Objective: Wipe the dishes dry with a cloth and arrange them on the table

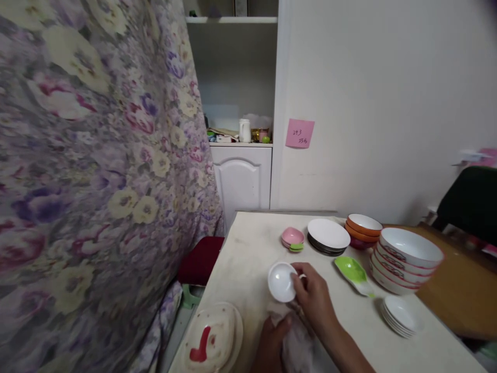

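Observation:
Over the table, a small white bowl (281, 284) is tilted so that its inside faces me. My right hand (311, 292) grips it by the right rim, with thumb and fingers pinched together. Just below, my left hand (274, 339) is closed on a pale, wrinkled cloth (297, 344) that hangs down towards me. The cloth's upper edge lies close under the bowl; I cannot tell whether the two touch. Part of my left hand is cut off by the bottom of the view.
Front left on the table (248, 248) are stacked cream plates (217, 316). Along the right stand pink dishes (292, 235), white-topped plates (328, 233), orange bowls (364, 224), large white bowls (411, 246), a green spoon-shaped dish (351, 269) and small saucers (402, 311). A floral curtain (116, 181) hangs left.

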Motion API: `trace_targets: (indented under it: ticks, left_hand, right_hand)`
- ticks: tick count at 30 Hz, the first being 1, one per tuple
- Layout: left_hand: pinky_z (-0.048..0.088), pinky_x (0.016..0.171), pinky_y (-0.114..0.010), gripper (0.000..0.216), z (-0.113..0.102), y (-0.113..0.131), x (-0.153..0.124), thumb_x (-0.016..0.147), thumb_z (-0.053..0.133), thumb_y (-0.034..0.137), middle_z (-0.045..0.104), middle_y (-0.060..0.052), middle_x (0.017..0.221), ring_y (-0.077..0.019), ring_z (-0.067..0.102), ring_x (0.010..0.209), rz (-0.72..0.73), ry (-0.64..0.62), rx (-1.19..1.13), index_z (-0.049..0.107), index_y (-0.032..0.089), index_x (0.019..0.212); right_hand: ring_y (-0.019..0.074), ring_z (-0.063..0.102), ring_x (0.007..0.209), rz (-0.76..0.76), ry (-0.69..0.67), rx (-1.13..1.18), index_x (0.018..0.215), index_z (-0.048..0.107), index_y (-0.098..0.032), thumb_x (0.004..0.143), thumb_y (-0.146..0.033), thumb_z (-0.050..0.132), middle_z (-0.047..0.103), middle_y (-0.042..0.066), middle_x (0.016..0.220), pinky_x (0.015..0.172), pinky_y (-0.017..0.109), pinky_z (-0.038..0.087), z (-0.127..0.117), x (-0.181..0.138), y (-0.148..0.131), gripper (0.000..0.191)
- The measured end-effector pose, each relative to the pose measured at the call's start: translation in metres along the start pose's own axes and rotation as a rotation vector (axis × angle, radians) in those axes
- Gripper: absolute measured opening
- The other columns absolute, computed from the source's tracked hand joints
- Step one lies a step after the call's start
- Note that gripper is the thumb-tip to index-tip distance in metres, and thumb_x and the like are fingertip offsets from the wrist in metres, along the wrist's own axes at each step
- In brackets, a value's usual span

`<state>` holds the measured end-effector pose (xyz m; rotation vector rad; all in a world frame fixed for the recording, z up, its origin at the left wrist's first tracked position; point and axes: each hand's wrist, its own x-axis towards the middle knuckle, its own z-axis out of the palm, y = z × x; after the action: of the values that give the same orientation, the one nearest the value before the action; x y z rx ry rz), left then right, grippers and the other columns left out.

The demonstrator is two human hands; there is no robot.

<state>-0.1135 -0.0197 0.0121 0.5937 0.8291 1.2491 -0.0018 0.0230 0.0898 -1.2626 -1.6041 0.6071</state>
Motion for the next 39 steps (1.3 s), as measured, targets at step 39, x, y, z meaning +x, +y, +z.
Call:
trace_targets:
  ticks: [39]
  left_hand:
    - [0.045, 0.09, -0.037, 0.034, 0.003, 0.002, 0.007, 0.072, 0.054, 0.025, 0.069, -0.008, 0.105, -0.028, 0.06, 0.105, 0.19, 0.126, 0.657, 0.059, 0.017, 0.104]
  right_hand:
    - [0.0166, 0.062, 0.082, 0.004, -0.133, 0.038, 0.098, 0.058, -0.021, 0.087, -0.02, 0.042, 0.066, 0.004, 0.091, 0.074, 0.027, 0.047, -0.008, -0.061, 0.057, 0.02]
